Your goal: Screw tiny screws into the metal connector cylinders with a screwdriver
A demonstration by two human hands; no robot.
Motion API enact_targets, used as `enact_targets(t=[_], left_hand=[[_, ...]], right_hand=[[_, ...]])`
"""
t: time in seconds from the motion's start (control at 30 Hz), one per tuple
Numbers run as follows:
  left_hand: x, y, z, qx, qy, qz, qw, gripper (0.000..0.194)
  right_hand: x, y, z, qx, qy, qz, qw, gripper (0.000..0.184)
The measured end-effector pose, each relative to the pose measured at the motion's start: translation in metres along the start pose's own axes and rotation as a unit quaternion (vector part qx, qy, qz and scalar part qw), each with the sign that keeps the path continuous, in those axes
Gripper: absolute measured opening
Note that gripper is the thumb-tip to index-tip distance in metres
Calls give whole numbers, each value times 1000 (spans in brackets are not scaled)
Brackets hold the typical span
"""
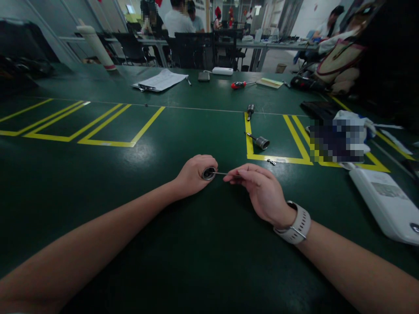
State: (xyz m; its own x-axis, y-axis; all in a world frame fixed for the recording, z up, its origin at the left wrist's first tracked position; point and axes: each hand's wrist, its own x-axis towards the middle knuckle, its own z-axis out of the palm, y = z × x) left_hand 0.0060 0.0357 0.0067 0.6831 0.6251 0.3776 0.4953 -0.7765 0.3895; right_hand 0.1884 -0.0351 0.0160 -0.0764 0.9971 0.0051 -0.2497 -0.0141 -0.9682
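My left hand [195, 175] is wrapped round a cup-shaped metal piece, which looks like a hole saw [205, 176], with its round mouth facing me. Between the fingertips of my right hand [260, 185] is a thin metal rod [220, 173]. The rod's far end reaches to the mouth of the cup; how deep it goes is hidden. Two similar cup-shaped pieces with shanks lie beyond my hands: one hole saw [262, 142] on its side inside the yellow tape outline, another hole saw [251, 109] farther back. Several small dark rings [271, 162] lie near the tape.
The green table [183, 270] bears yellow tape outlines [278, 160]. A white device [386, 203] stands at right, near a cloth [353, 120]. Farther back are a clipboard with papers [162, 80], a red screwdriver [238, 85] and a yellow notepad [270, 83]. People sit beyond.
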Motion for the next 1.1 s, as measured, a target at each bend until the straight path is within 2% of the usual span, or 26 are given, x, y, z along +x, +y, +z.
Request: enact_targets(t=[0.1, 0.17, 0.23, 0.3, 0.37, 0.47, 0.57, 0.83, 1.0, 1.1], left_hand=[[0, -1, 0, -26, 7, -5, 1000, 11], [1, -1, 1, -13, 5, -4, 1000, 10], [1, 0, 0, 14, -7, 5, 1000, 8], [1, 1, 0, 36, -21, 12, 999, 8], [1, 1, 0, 45, -27, 14, 999, 8], [1, 0, 0, 40, -26, 15, 999, 9], [2, -2, 1, 19, -21, 12, 1000, 10], [2, -5, 1, -69, 24, -26, 997, 15], [3, -5, -2, -23, -38, 19, 999, 11], [4, -7, -3, -2, -61, 17, 998, 10]], right_hand=[[-1, -1, 1, 15, -1, 3, 1000, 16], [-5, -4, 3, -66, -9, -47, 997, 17], [-8, -7, 4, -175, -16, -102, 979, 17], [-10, -9, 4, -233, -22, -124, 964, 17], [-8, -9, 3, -202, -26, -106, 973, 18], [-2, -7, 1, -76, -18, -31, 996, 17], [1, -4, 1, 0, -2, 22, 1000, 15], [-4, -3, 3, 3, -10, -12, 1000, 15], [0, -1, -1, 41, -7, 24, 999, 16], [2, -1, -3, 59, -8, 30, 998, 15]])
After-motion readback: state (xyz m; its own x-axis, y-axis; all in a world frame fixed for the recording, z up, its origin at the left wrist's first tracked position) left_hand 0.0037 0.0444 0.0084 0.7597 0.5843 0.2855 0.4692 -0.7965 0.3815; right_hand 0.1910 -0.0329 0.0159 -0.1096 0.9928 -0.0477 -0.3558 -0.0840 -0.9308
